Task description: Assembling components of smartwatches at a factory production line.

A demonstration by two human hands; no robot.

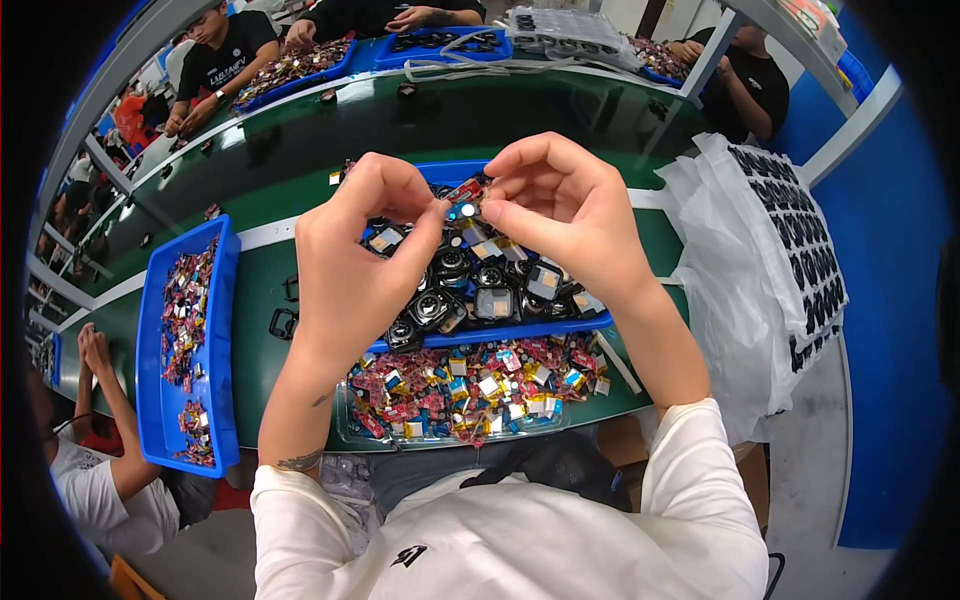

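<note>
My left hand (365,240) and my right hand (570,205) meet over a blue tray (590,326), thumbs and fingers pinched on a small red circuit board (464,192). A blue piece with a round silver disc (467,210) shows at the board's near edge, between my thumbs. Below it, black watch cases (492,302) with round lenses or square openings are heaped in the tray. Nearer me lies a clear shallow tray (345,425) piled with small red circuit boards (480,390) bearing white, yellow and blue parts. My fingertips partly hide the held board.
Left stands a long blue bin (228,290) of similar boards. Beyond runs a green conveyor belt (450,125) with scattered pieces. White foam wrap and stacked trays of black parts (790,230) rise at right. Co-workers sit across and at left; metal posts (850,125) frame the bench.
</note>
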